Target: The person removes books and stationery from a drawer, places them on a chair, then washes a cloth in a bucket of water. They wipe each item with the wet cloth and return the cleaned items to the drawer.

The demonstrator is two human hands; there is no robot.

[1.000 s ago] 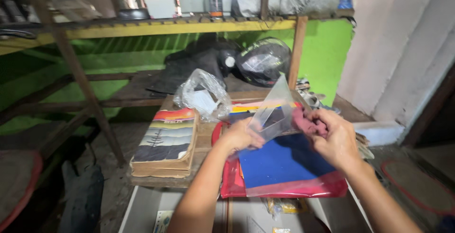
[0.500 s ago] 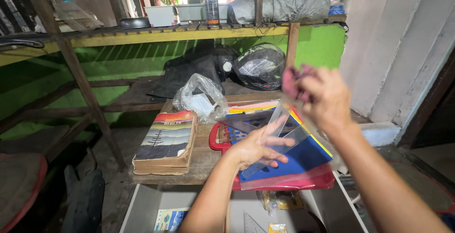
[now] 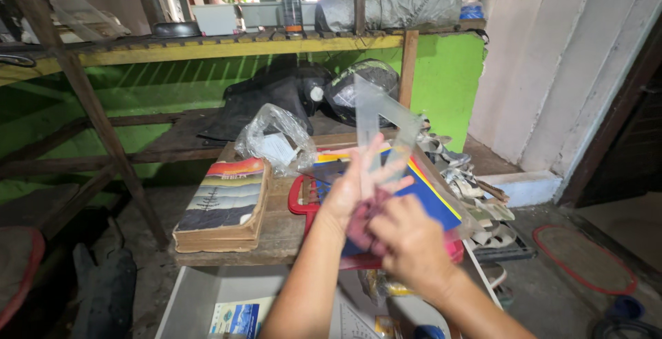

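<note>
My left hand (image 3: 353, 188) holds a clear plastic set square (image 3: 383, 122) upright above the wooden table (image 3: 279, 227). Just below it, my right hand (image 3: 408, 244) presses a dark red cloth (image 3: 364, 223) against the lower part of the set square and my left palm. Under both hands lies a red plastic case (image 3: 299, 200) with a blue folder (image 3: 429, 202) on it. A thick worn book (image 3: 225, 202) lies to the left of the case.
A crumpled clear plastic bag (image 3: 273, 139) sits behind the book. Beneath the table's front edge is an open white drawer (image 3: 200, 296) with papers. Dark bags (image 3: 276, 97) lie under a yellow shelf (image 3: 207, 49). Sandals (image 3: 476, 188) are piled at the right, beside a red floor mat (image 3: 583, 257).
My right hand, raised with the cloth half a second ago, has come down onto my left hand. The left hand has lifted the set square from flat to upright.
</note>
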